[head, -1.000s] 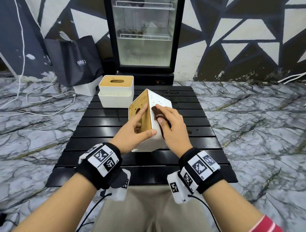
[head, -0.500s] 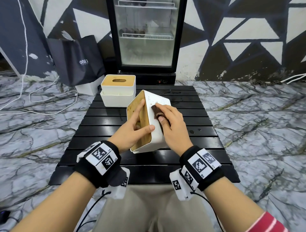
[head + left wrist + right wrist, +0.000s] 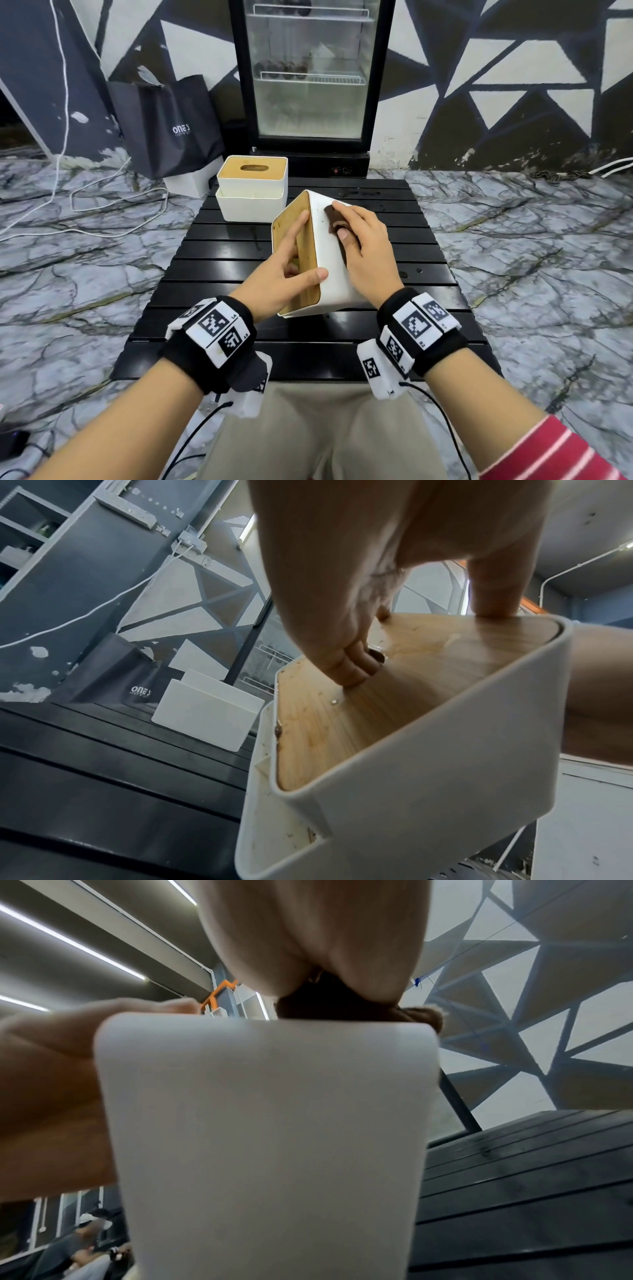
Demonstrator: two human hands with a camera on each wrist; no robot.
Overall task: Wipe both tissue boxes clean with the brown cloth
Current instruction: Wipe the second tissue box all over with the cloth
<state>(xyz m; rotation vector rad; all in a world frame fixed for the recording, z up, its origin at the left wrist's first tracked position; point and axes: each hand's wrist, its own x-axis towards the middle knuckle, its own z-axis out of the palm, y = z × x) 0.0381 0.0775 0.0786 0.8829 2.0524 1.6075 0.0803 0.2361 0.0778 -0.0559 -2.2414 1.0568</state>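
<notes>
- Since a second ago, the right hand has slid its wad of brown cloth up the white side of the tilted tissue box, fingers curled on the cloth, toward the far top corner.
- Left hand pinches the box's wooden lid face, thumb on the near edge, steadying it on the black slatted surface.
- By my reading, this side is nearly wiped; the second tissue box waits behind, well apart.
- Readable writing: "ONE" on the black bag.

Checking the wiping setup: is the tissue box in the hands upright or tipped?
Tipped. The near tissue box has its wooden lid facing left, steadied by the left hand, one edge on the table.
</notes>
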